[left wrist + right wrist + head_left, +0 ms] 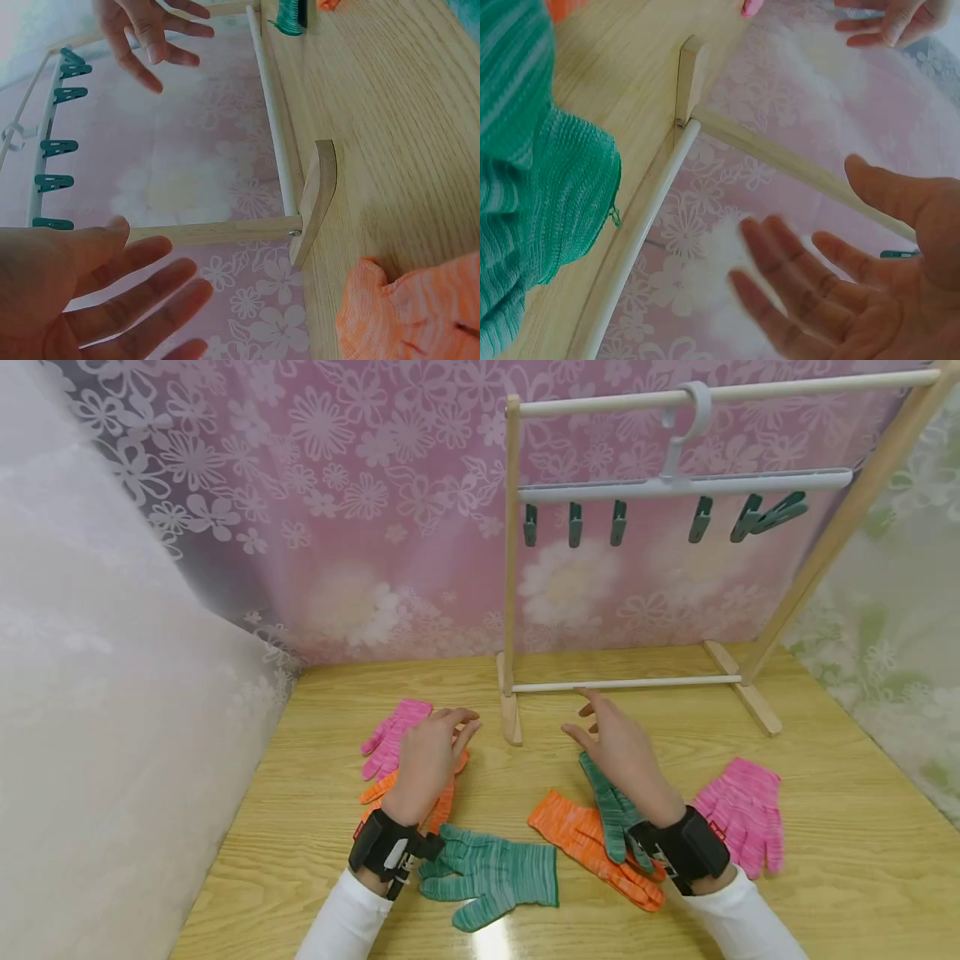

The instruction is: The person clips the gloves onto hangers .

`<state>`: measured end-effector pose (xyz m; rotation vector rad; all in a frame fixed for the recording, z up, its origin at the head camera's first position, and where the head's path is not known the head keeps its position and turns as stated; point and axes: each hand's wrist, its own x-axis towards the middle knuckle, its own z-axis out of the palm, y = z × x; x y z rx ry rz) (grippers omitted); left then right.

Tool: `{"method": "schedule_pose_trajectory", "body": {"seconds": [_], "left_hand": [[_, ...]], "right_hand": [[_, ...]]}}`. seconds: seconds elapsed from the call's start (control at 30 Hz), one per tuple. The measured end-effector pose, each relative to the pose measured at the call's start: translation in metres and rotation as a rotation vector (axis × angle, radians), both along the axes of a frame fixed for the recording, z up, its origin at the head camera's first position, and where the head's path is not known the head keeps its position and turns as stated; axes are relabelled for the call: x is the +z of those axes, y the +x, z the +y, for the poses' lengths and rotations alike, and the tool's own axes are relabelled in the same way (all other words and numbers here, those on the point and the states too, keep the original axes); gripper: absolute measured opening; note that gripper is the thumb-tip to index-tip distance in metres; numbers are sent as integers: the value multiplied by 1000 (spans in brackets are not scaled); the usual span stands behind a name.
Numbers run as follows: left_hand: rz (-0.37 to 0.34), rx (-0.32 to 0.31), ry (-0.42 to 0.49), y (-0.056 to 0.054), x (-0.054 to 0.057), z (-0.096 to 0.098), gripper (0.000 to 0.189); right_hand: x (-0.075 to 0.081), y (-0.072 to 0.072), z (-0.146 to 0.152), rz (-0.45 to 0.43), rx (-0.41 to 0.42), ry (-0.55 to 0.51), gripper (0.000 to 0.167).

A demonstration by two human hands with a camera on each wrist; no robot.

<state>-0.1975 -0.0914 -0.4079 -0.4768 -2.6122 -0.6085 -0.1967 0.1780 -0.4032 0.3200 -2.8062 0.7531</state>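
Note:
My left hand [433,758] hovers above an orange glove [442,806] and a pink glove [397,735], its fingers loosely bent and holding nothing. The right hand [621,752] is over a green glove [611,806], which lies across another orange glove [573,827]; its fingers are spread and relaxed with nothing between them. In the left wrist view the left fingers [142,300] look parted. Between the forearms a second green glove [498,872] lies flat. Right of the right wrist is a second pink glove [738,814], partly hidden by the wrist band.
A wooden rack [510,552] stands at the back of the table [315,860]. From its top bar hangs a grey-white hanger [682,485] with several dark green clips [575,524]. Patterned curtains [390,510] enclose the back and sides.

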Motion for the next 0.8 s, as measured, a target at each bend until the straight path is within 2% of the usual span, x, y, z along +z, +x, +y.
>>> {"method": "schedule_pose_trajectory", "body": {"seconds": [0.17, 0.27, 0.4, 0.53, 0.67, 0.8], "left_hand": [[-10, -5, 56, -5, 3, 1, 24], [-27, -39, 93, -9, 5, 3, 22], [-81, -88, 119, -19, 8, 6, 22], [-104, -91, 95, -34, 13, 11, 25], [-63, -81, 72, -50, 20, 18, 26], [-9, -78, 109, -69, 27, 24, 30]], "right_hand": [[6, -3, 19, 60, -28, -80, 29], [11, -5, 36, 128, -66, -105, 22], [19, -13, 67, 209, -150, -127, 25], [27, -26, 103, 238, -226, -143, 34], [33, -37, 141, 199, -320, -171, 43], [34, -51, 173, 177, -454, -188, 49]]}}
